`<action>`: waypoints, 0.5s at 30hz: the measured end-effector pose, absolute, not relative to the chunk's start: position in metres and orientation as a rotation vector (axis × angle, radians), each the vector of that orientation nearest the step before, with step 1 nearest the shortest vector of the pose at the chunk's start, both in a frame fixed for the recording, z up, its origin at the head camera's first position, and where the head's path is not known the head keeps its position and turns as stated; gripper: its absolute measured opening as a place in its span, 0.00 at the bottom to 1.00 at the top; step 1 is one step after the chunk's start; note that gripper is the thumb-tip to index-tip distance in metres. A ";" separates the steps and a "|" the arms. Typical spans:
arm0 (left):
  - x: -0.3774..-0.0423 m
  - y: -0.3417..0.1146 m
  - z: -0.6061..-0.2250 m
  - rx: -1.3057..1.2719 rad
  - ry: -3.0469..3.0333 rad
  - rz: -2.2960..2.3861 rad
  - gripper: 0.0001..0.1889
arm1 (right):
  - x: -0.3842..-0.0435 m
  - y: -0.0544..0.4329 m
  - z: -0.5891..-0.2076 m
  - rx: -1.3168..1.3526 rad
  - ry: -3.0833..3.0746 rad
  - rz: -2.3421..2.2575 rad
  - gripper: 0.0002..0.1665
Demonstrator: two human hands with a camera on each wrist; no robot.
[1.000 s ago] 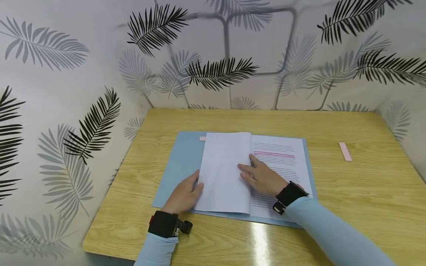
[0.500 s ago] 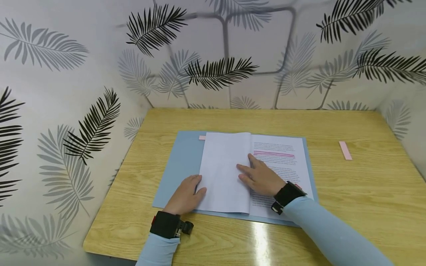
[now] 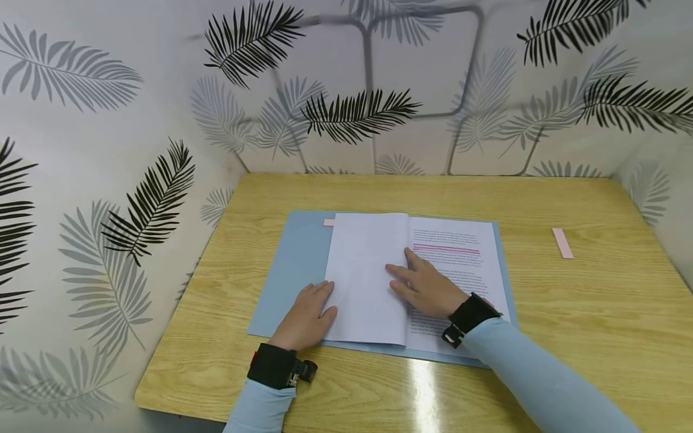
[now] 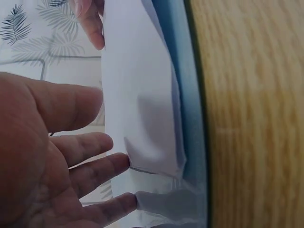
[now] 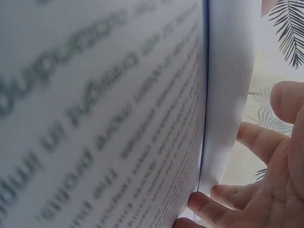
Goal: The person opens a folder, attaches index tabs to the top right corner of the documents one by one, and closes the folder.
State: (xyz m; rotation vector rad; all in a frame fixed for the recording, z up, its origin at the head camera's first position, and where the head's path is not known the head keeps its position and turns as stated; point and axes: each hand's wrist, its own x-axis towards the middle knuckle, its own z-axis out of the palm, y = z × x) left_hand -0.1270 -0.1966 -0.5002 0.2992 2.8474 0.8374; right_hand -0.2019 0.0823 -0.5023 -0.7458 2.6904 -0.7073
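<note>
a pale backdrop (image 3: pixel 335 66) printed with grey and black fronds rises behind and beside the wood-grain worktop (image 3: pixel 612 343), which has a bright streak of light near its front edge. on the worktop, left of its middle, a light-blue folder (image 3: pixel 289 264) lies spread flat. the person facing it wears light-blue sleeves (image 3: pixel 547 376), the right one reaching over the near right corner of the folder. inside the folder, a blank white page (image 3: pixel 363 246) lies to the left of the fold, and a printed page (image 3: pixel 487 270) lies to the right.

the left hand (image 3: pixel 305 316) rests at the near left edge of the blank page, fingers apart and fairly straight, fingertips touching there, gripping nothing. the right hand (image 3: pixel 430 288) lies across the fold, fingers spread, fingertips on the blank page beside the crease, also gripping nothing. each wrist wears a black band (image 3: pixel 272 365) with a small camera. off to the right, well apart from the folder, sits a pink paper strip (image 3: pixel 562 243). two pink lines (image 3: pixel 446 249) run across the printed page, and a small pink tab (image 3: pixel 328 222) pokes out at the blank page's top left corner.
</note>
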 end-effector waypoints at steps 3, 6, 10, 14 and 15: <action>-0.127 -0.195 -0.499 0.299 2.841 0.837 0.28 | -0.202 0.083 -0.502 -0.756 2.690 -0.718 0.32; -0.126 -0.195 -0.499 0.317 2.841 0.841 0.28 | -0.202 0.084 -0.502 -0.773 2.688 -0.729 0.32; -0.125 -0.194 -0.500 0.332 2.838 0.834 0.27 | -0.202 0.089 -0.497 -0.781 2.665 -0.787 0.32; -0.125 -0.195 -0.502 0.346 2.845 0.824 0.27 | -0.199 0.103 -0.485 -0.764 2.630 -0.887 0.30; -0.125 -0.195 -0.502 0.343 2.846 0.820 0.27 | -0.198 0.110 -0.481 -0.760 2.629 -0.901 0.31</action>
